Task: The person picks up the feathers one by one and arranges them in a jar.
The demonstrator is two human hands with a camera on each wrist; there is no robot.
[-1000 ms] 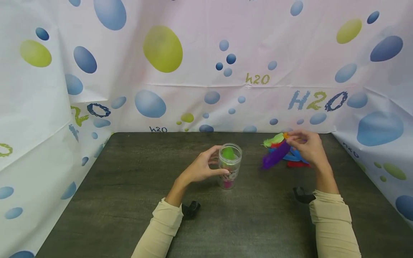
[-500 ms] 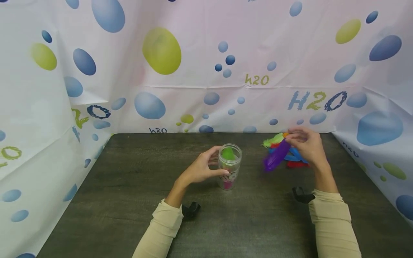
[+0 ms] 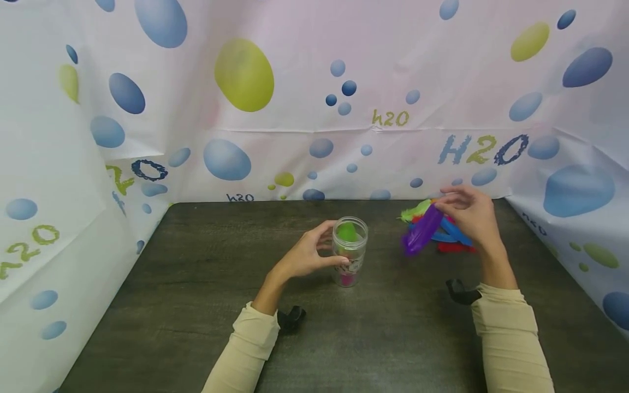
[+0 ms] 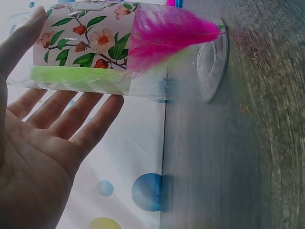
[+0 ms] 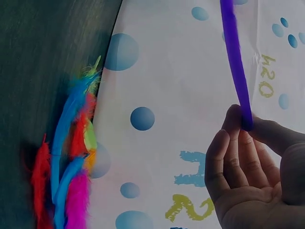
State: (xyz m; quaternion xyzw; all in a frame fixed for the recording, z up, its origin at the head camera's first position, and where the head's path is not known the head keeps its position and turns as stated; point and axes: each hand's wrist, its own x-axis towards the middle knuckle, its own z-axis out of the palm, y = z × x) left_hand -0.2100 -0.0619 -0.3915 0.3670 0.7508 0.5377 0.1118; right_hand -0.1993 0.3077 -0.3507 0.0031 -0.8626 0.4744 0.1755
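Backdrop (image 3: 295, 109) w/ printed "H2O" & "h2O"; dark table (image 3: 393, 338) below. On it, clear jar (image 3: 356, 252) (flowery label (image 4: 86, 38), no legible txt), prob. slippery, best held mid-body; L hand (image 3: 312, 254) has thumb & fingers on opposite sides. R hand (image 3: 470, 215) pinches purple feather (image 3: 423, 229) by its end, nr feather pile (image 3: 444, 238); likely v. light, soft, easily bent, best by that end.

Two hands (image 3: 307, 254) (image 3: 473, 217), one jar (image 3: 355, 256), one purple feather (image 3: 422, 232), two blue feathers (image 5: 68, 112), two red feathers (image 5: 42, 171)
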